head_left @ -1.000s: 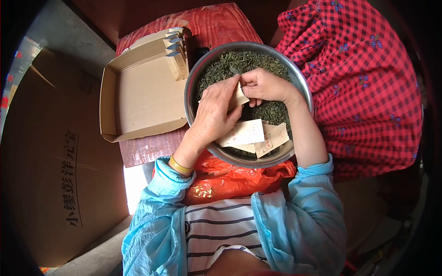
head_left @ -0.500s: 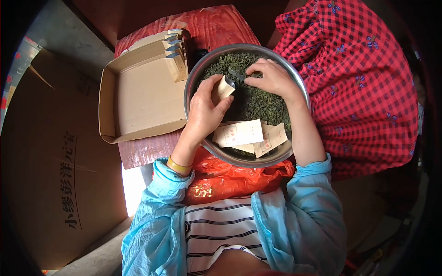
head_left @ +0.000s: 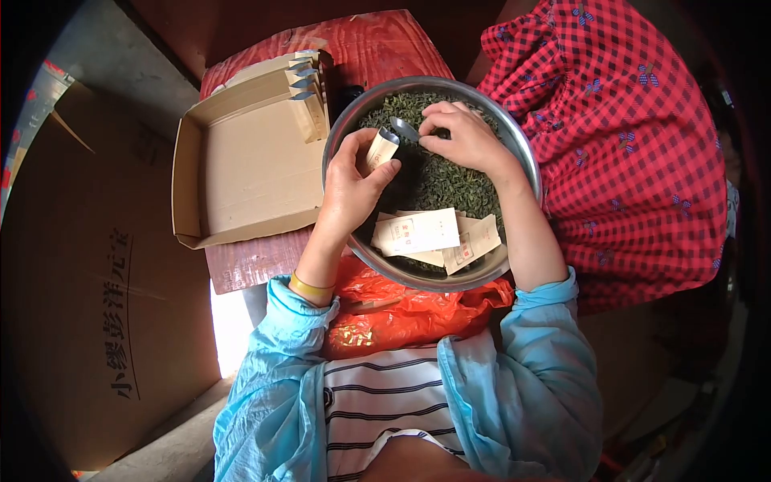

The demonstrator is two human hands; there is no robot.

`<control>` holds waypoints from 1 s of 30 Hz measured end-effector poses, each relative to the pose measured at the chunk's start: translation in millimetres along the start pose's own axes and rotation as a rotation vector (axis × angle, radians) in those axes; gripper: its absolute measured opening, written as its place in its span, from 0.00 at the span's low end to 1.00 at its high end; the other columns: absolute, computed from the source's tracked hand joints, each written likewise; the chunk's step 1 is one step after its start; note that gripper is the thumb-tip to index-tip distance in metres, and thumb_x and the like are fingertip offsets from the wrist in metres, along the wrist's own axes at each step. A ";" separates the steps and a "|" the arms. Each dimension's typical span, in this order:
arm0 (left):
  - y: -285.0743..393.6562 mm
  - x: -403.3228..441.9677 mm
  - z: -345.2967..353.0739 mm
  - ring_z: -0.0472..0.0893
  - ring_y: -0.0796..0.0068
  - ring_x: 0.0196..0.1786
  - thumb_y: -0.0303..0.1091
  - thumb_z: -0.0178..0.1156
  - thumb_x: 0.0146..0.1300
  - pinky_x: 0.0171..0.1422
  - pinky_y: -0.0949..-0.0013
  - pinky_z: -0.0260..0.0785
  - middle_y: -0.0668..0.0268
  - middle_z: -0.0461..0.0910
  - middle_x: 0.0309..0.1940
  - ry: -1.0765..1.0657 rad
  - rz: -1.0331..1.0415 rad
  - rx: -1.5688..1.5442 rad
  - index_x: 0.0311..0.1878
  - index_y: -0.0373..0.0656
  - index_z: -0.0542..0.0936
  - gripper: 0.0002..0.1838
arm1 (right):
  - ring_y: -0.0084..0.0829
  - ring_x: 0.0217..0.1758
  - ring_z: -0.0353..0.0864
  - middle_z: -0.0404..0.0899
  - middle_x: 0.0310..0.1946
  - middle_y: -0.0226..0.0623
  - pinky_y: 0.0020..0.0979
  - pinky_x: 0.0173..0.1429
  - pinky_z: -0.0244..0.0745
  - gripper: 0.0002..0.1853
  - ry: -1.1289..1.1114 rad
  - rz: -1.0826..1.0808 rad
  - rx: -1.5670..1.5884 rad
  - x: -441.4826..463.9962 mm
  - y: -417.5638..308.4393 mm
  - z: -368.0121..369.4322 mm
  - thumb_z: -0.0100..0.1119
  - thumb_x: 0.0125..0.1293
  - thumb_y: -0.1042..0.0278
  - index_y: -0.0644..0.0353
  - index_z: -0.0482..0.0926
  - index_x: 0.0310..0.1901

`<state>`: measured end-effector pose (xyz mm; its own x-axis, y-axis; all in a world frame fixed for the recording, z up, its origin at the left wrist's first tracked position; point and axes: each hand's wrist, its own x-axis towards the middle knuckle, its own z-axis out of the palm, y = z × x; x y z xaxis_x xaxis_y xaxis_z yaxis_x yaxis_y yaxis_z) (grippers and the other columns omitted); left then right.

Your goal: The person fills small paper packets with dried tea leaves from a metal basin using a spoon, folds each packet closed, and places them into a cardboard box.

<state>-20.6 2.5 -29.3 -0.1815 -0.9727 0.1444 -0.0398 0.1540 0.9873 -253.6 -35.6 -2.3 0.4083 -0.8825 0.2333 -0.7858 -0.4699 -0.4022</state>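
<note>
My left hand is wrapped round a small tan paper packet, whose silvery open mouth faces up. My right hand pinches a metal spoon, its bowl close to the packet's mouth; I cannot tell whether anything lies in it. Both hands are over a wide steel basin holding dark green dried leaves that look like tea. Several flat tan packets with red print lie on the leaves at the basin's near side.
Left of the basin, a shallow cardboard box has several filled-looking packets standing in its far right corner. Beneath it is a reddish wooden surface. A red plastic bag lies before me; red checked cloth hangs at right.
The spoon has turned so its bowl shows, and it sits slightly higher and further left. My left hand has shifted a little left, with the packet held more upright.
</note>
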 end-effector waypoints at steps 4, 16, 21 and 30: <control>1.7 -0.8 -2.4 0.78 0.78 0.52 0.26 0.72 0.61 0.58 0.74 0.72 0.65 0.80 0.51 0.009 0.013 0.054 0.62 0.33 0.72 0.28 | 0.31 0.55 0.79 0.82 0.52 0.38 0.34 0.63 0.71 0.11 -0.114 0.067 0.594 6.6 6.5 -3.4 0.63 0.69 0.66 0.64 0.80 0.46; 1.1 -0.6 -0.6 0.81 0.75 0.50 0.26 0.72 0.59 0.56 0.71 0.74 0.61 0.82 0.48 0.011 0.007 -0.004 0.59 0.33 0.74 0.26 | 0.19 0.31 0.78 0.80 0.26 0.27 0.28 0.38 0.73 0.11 -0.034 0.241 0.476 1.8 3.3 -23.2 0.67 0.65 0.63 0.63 0.85 0.40; 4.8 -1.3 -0.7 0.81 0.75 0.50 0.26 0.72 0.59 0.57 0.71 0.74 0.62 0.82 0.48 0.005 -0.005 -0.003 0.59 0.34 0.74 0.26 | 0.15 0.34 0.76 0.81 0.30 0.25 0.22 0.40 0.72 0.08 -0.046 0.268 0.436 4.1 -0.4 -22.2 0.67 0.67 0.65 0.62 0.84 0.40; 4.3 -1.8 -0.3 0.81 0.75 0.50 0.26 0.72 0.59 0.57 0.71 0.74 0.62 0.82 0.47 0.001 0.031 0.014 0.59 0.34 0.75 0.26 | 0.37 0.39 0.88 0.86 0.34 0.43 0.34 0.44 0.79 0.17 0.372 0.330 0.006 11.8 -0.4 -16.0 0.54 0.75 0.54 0.60 0.83 0.44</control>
<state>-20.2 4.9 -25.3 -0.1820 -0.9675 0.1754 -0.0481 0.1869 0.9812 -255.9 -45.5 14.8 -0.0563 -0.9180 0.3927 -0.8421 -0.1676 -0.5126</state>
